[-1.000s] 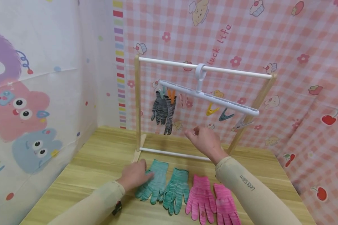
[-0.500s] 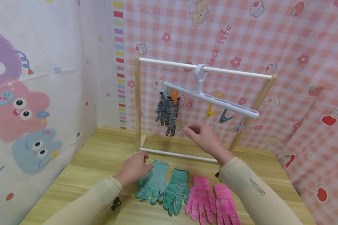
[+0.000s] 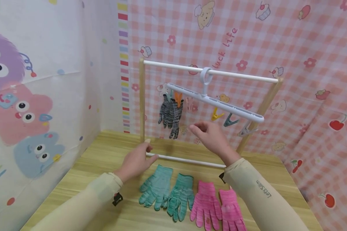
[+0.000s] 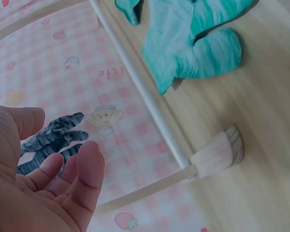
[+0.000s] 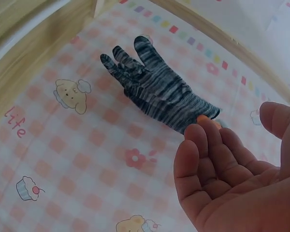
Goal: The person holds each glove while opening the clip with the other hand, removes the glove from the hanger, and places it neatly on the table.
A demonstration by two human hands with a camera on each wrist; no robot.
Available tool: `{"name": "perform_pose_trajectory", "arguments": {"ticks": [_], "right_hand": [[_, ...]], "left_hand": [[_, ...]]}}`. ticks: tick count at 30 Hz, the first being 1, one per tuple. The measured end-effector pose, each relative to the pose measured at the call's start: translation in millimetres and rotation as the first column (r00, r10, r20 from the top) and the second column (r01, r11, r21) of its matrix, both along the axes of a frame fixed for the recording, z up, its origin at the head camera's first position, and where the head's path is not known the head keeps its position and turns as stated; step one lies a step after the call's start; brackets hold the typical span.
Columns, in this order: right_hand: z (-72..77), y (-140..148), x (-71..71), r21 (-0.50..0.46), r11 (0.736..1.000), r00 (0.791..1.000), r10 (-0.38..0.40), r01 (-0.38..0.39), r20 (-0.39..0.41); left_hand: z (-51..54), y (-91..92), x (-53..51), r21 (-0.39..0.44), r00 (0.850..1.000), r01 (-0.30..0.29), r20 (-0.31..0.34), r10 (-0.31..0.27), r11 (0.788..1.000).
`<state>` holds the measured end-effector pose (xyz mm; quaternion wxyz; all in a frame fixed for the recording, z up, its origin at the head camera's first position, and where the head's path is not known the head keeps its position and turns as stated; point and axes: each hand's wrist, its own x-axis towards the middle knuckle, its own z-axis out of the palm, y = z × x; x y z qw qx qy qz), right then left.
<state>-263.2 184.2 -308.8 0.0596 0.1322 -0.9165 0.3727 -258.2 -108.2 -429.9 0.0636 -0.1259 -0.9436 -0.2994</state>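
A dark grey striped glove [image 3: 170, 114] hangs by a pale clip and an orange clip [image 3: 178, 99] from the left end of a white hanger [image 3: 219, 104]. To the right of this glove and below the hanger, my right hand [image 3: 212, 136] is held in the air with loosely bent fingers and nothing in it. My left hand [image 3: 136, 160] is near the rack's lower left corner, fingers relaxed, holding nothing. Two green gloves [image 3: 157, 189] and two pink gloves [image 3: 206, 205] lie in a row on the table. The right wrist view shows the grey glove [image 5: 159, 87] beyond my fingers.
The hanger hooks over the white top bar [image 3: 173, 65] of a wooden-sided rack. A yellow clip [image 3: 217, 115], a blue-grey clip [image 3: 230, 120] and a pale clip [image 3: 247, 129] hang from its right half. Patterned cloth [image 3: 306, 96] encloses the wooden table [image 3: 86, 166].
My left hand has risen from beside the left green glove toward the rack's lower left corner. The right hand has shifted slightly, and the hanger with the grey glove has swung a little.
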Motion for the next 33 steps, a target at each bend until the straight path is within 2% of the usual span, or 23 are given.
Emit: {"name": "perform_pose_trajectory", "arguments": {"ticks": [6,11,17,24,33], "right_hand": [[4.0,4.2,-3.0,0.001,1.000,0.999,-0.013,0.013,-0.051],[7.4,9.0,-5.6,0.003,0.999,0.999,-0.044,0.044,-0.033],[10.4,10.8,-10.8,-0.020,0.997,0.996,-0.070,0.069,-0.046],[9.6,13.0,-16.4,-0.029,0.997,0.995,-0.075,0.074,-0.065],[4.4,11.2,-21.9,-0.043,0.996,0.996,-0.085,0.084,-0.029]], "left_hand": [[12.8,-0.2,-5.6,0.017,1.000,0.012,0.004,-0.013,1.000],[29.5,5.5,-11.9,0.066,0.999,0.049,-0.002,-0.049,0.997],[45.8,10.8,-16.3,0.092,0.997,0.072,-0.049,-0.068,0.993],[53.2,13.2,-21.1,0.105,0.997,0.062,-0.044,-0.058,0.993],[63.8,14.9,-23.2,0.082,0.999,0.032,-0.034,-0.030,0.996]]}}
